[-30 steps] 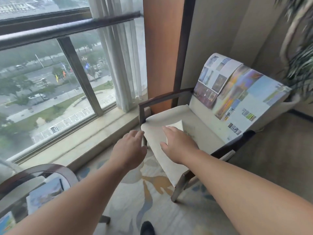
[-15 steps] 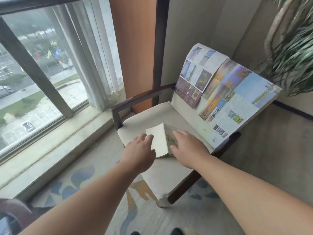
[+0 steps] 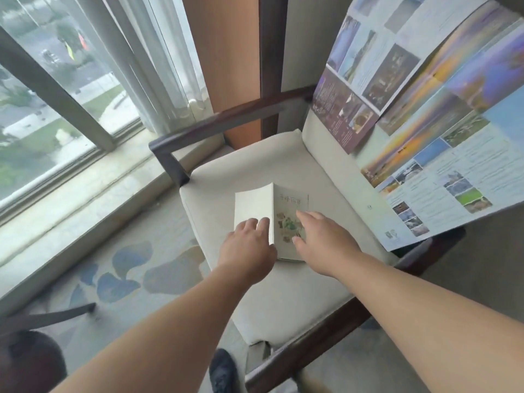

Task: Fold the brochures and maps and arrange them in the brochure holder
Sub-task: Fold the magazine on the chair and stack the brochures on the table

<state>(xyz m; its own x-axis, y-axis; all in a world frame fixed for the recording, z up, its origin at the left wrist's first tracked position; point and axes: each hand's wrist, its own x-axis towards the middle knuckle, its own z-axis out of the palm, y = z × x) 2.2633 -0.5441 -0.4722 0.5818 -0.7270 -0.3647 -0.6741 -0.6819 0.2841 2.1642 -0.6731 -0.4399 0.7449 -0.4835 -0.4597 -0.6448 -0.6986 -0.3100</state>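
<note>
A small brochure (image 3: 263,204) lies half folded on the chair's cream seat cushion (image 3: 243,171), its blank white flap raised along a centre crease and its illustrated panel flat on the right. My left hand (image 3: 246,248) rests with straight fingers on the white flap. My right hand (image 3: 323,239) lies flat with spread fingers on the illustrated panel. A large unfolded map (image 3: 442,131) with many photos is draped over the chair's backrest, and a smaller dark brochure (image 3: 343,114) hangs over its left part. No brochure holder is in view.
The chair has a dark wooden armrest (image 3: 215,123) on the left, beside a window sill (image 3: 85,182) and white curtain (image 3: 158,61). A patterned carpet (image 3: 127,268) covers the floor. My shoe (image 3: 224,370) shows below, and part of another dark chair (image 3: 31,361) sits at bottom left.
The view has closed in on the chair. Both hands came down from above the seat onto the small brochure, left on the white flap, right on the printed panel.
</note>
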